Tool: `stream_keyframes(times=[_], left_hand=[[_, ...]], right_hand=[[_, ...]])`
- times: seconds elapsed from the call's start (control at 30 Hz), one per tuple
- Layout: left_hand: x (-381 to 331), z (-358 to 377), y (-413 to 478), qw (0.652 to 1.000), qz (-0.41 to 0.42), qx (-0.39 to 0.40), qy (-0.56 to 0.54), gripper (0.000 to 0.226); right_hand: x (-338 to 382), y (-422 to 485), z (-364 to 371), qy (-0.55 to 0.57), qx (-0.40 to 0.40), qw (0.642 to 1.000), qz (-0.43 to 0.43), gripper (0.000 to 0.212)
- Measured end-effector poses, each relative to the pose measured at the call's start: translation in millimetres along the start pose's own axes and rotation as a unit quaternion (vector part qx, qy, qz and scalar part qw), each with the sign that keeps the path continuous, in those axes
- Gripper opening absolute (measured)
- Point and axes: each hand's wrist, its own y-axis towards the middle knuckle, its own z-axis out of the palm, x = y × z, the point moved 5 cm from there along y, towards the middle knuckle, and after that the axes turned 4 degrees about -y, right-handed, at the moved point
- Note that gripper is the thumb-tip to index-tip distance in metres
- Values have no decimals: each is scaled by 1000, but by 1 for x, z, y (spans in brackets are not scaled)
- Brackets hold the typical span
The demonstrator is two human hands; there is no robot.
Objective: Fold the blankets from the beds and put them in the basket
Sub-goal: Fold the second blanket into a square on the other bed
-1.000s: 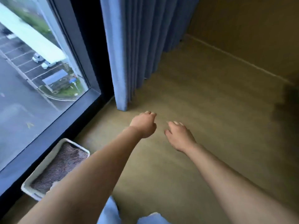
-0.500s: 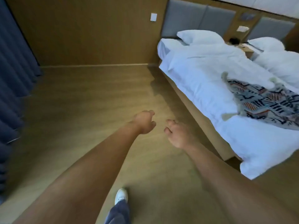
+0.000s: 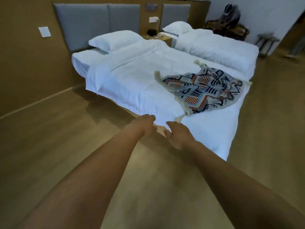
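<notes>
1. two bare arms are reaching forward over the wooden floor (image 3: 49, 146), side by side and close together.
2. the left hand (image 3: 145, 123) is hanging with loosely curled fingers, gripping nothing, close to the edge of the near bed (image 3: 128, 80).
3. the right hand (image 3: 179, 136) is lying relaxed with slack fingers, holding nothing, in front of the bed's hanging sheet.
4. the patterned blanket (image 3: 206, 90) is lying rumpled across the foot of the near bed, one tasselled corner pointing toward the hands, apart from them.
5. a second bed (image 3: 222, 47) is standing beyond, with a nightstand (image 3: 165, 39) sitting between the two.
</notes>
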Motion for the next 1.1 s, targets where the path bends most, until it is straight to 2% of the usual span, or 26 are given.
stream_keyframes(times=[0.1, 0.2, 0.43, 0.73, 0.97, 1.1], left_hand=[[-21, 3, 67, 999, 24, 29, 6, 48], [-34, 2, 135, 999, 33, 36, 17, 50], [-29, -16, 266, 997, -15, 54, 47, 45], [16, -60, 437, 996, -35, 50, 63, 49], [43, -96, 594, 993, -4, 84, 87, 49], [47, -97, 674, 991, 18, 102, 90, 48]], right_hand=[[-47, 44, -9, 20, -8, 999, 37, 42], [-94, 94, -21, 27, -27, 998, 55, 45], [-172, 219, -43, 20, -14, 998, 50, 49], [-196, 406, -39, 22, 39, 999, 12, 51], [-218, 554, -52, 62, 34, 996, 50, 48], [-247, 621, -46, 95, 41, 991, 79, 38]])
